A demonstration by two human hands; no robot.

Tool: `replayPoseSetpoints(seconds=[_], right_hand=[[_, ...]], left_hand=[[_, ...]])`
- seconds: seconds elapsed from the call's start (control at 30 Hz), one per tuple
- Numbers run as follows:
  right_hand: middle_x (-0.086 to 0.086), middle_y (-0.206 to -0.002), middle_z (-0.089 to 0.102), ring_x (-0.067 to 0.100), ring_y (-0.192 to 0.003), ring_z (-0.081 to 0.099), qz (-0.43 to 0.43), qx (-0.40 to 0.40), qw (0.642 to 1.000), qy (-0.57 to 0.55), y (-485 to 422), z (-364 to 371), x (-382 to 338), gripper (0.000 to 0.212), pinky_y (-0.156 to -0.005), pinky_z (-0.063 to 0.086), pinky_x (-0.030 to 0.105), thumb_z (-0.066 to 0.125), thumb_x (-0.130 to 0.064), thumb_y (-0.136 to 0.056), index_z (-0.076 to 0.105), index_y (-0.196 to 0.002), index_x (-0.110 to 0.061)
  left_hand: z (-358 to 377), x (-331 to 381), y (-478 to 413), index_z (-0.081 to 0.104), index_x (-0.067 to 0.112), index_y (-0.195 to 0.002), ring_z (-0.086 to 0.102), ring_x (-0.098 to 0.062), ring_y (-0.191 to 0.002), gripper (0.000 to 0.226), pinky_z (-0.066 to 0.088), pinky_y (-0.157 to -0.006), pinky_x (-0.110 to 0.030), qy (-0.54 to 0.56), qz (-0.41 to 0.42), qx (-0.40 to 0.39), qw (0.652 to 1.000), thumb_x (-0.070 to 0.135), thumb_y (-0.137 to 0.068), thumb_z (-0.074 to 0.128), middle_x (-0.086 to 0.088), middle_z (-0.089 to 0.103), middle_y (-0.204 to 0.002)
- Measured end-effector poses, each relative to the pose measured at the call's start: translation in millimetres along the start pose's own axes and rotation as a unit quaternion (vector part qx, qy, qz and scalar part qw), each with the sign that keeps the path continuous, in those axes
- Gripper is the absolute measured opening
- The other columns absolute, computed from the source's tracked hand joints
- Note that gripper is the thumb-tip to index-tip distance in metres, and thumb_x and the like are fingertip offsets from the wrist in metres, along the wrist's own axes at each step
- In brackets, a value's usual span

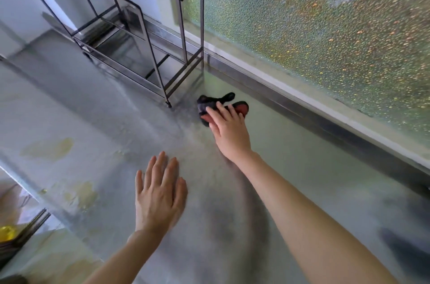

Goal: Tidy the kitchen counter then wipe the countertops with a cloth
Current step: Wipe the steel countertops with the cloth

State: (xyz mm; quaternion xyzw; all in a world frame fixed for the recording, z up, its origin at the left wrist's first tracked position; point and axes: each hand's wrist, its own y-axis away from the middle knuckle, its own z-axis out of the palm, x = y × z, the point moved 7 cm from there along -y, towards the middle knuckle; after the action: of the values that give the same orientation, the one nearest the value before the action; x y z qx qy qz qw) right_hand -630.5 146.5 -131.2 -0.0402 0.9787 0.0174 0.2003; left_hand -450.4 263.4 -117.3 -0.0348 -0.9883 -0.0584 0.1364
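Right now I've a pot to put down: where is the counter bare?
Bare: the counter between the right forearm and the window frame, and left of the left hand up to the yellowish stains. Crowded: the back corner, with the rack and the cloth under the right hand.
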Motion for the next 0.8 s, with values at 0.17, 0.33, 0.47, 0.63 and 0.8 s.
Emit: replayPoseSetpoints(seconds=[0.17, 0.33, 0.47, 0.63, 0.8], right_hand=[[0.006, -0.137, 0.052, 0.033, -0.123, 0.050, -0.179, -0.016, 0.983, 0.032, 99.4, 18.0, -57.9, 0.043, -0.095, 0.043, 0.050, 0.038, -0.034, -0.090, 0.053, -0.129, -0.026], [0.004, -0.138, 0.051, 0.032, -0.123, 0.051, -0.154, 0.004, 0.984, 0.090, 117.6, 5.6, -20.8, 0.044, -0.096, 0.045, 0.048, 0.035, -0.038, -0.091, 0.051, -0.130, -0.027], [0.013, -0.140, 0.047, 0.042, -0.125, 0.045, 0.116, 0.071, 0.990, 0.031, 122.0, -8.6, 11.9, 0.045, -0.097, 0.041, 0.055, 0.030, -0.035, -0.094, 0.050, -0.133, -0.022], [0.007, -0.141, 0.047, 0.035, -0.126, 0.046, 0.015, 0.070, 0.997, 0.042, 187.0, 28.2, -71.3, 0.043, -0.098, 0.041, 0.049, 0.037, -0.032, -0.092, 0.049, -0.132, -0.026], [0.003, -0.143, 0.046, 0.030, -0.127, 0.047, 0.025, 0.068, 0.993, 0.098, 212.0, 29.0, -70.2, 0.044, -0.098, 0.042, 0.045, 0.036, -0.034, -0.092, 0.041, -0.136, -0.030]], left_hand=[[-4.7, -24.9, 41.5, 0.048, 0.017, -0.132, 0.032, -0.026, -0.135, 0.059, 0.029, -0.106, -0.051, -0.001, -0.006, -0.019, 1.000, 0.050, -0.093, 0.018, -0.011, 0.044, -0.142], [-4.3, -32.8, 72.1, 0.043, 0.018, -0.137, 0.030, -0.024, -0.135, 0.065, 0.019, -0.108, -0.041, -0.011, 0.043, -0.064, 0.997, 0.057, -0.093, 0.013, -0.011, 0.040, -0.146], [11.6, -48.3, 82.0, 0.020, 0.020, -0.147, 0.013, -0.019, -0.141, 0.078, 0.005, -0.110, -0.039, -0.071, 0.039, -0.110, 0.991, 0.071, -0.087, 0.020, -0.005, 0.020, -0.153], [17.1, -53.4, 79.7, -0.004, 0.027, -0.146, -0.006, -0.019, -0.142, 0.085, -0.012, -0.110, -0.039, -0.089, 0.058, -0.111, 0.988, 0.079, -0.080, 0.011, 0.001, -0.005, -0.154], [6.7, -58.7, 75.9, -0.013, 0.029, -0.145, -0.023, -0.015, -0.138, 0.085, -0.020, -0.109, -0.039, -0.068, 0.096, -0.111, 0.987, 0.079, -0.078, 0.005, 0.006, -0.022, -0.151]])
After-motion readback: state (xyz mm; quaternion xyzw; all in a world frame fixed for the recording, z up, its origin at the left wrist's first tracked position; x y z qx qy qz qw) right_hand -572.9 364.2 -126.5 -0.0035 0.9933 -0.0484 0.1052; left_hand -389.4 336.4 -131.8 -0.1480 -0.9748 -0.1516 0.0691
